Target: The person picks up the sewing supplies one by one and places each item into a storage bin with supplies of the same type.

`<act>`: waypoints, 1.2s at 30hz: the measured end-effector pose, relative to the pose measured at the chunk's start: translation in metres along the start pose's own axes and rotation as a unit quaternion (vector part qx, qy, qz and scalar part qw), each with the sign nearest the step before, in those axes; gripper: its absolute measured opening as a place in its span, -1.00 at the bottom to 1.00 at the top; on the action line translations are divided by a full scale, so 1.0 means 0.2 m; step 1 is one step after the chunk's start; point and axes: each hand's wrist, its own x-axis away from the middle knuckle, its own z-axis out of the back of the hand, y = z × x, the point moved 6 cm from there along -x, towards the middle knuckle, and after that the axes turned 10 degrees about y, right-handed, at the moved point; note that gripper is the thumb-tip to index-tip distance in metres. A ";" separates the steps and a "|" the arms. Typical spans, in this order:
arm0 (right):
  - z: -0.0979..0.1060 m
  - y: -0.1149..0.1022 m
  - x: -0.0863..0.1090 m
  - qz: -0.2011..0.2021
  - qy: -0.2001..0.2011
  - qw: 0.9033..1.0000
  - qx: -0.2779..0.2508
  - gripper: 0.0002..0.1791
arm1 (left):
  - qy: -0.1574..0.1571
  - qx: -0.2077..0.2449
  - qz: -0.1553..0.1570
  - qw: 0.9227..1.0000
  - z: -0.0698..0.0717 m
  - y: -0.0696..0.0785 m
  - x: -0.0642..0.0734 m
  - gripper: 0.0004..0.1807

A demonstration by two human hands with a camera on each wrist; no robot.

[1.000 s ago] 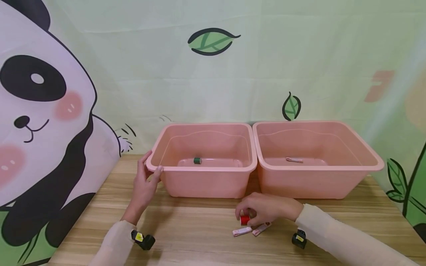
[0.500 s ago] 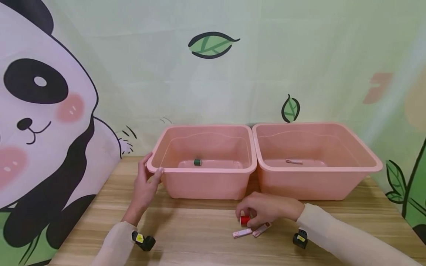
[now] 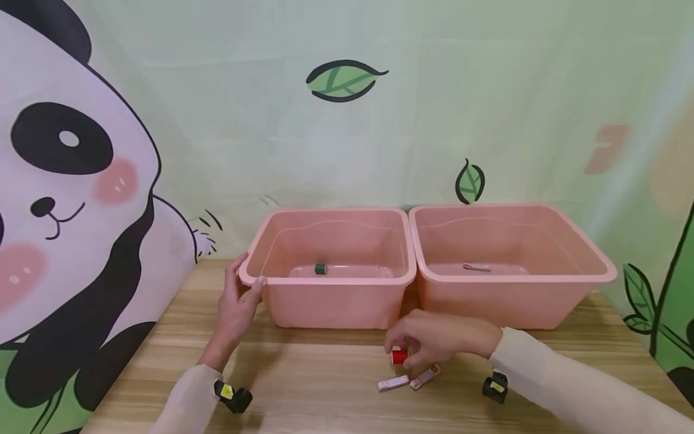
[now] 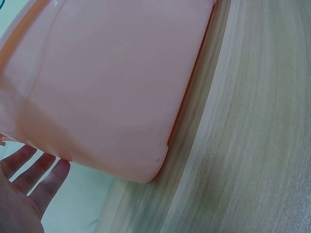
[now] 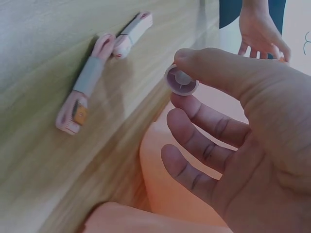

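Note:
My right hand [image 3: 434, 337] pinches a red thread spool [image 3: 400, 357] between thumb and forefinger, low over the table in front of the bins. In the right wrist view the end of the spool [image 5: 181, 80] shows, with the other fingers loosely bent. Close by lie two folded, banded pinkish-white tape measures [image 3: 393, 383], both in the right wrist view too. My left hand [image 3: 237, 304] grips the near left corner of the left pink bin [image 3: 336, 304], thumb at the front rim. The left wrist view shows its fingers [image 4: 48, 182] against the bin's outer wall.
A green thread spool [image 3: 320, 269] lies in the left bin. In the right pink bin [image 3: 504, 301] sits a folded tape [image 3: 477, 267]. Both bins stand side by side at the back of the wooden table [image 3: 314, 386], before a panda-printed cloth [image 3: 347, 150].
The head view has tilted slightly, so the scene sits a little lower. Both hands keep their holds on the bin and the red spool.

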 end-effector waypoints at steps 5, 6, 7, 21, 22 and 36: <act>0.05 -0.03 0.00 -0.012 -0.004 1.000 0.008 -0.76 | 0.004 0.006 -0.002 1.000 0.00 -0.01 0.00 -0.22; 0.06 -0.04 -0.01 -0.012 -0.005 1.000 0.009 -0.76 | 0.004 0.007 -0.003 1.000 0.00 -0.01 0.00 -0.22; 0.07 -0.05 -0.01 -0.012 -0.005 1.000 0.010 -0.76 | 0.004 0.010 -0.004 1.000 0.00 -0.01 0.00 -0.22; 0.21 -0.18 -0.01 0.015 -0.003 1.000 0.024 -0.77 | 0.003 0.014 -0.009 1.000 0.00 -0.02 0.00 -0.22; 0.23 -0.20 -0.01 0.021 -0.002 0.999 0.030 -0.77 | 0.003 0.013 -0.008 1.000 0.00 -0.02 0.00 -0.23; 0.42 -0.30 -0.04 -0.007 -0.006 0.998 0.055 -0.75 | -0.004 0.013 0.004 1.000 0.00 -0.01 0.00 -0.22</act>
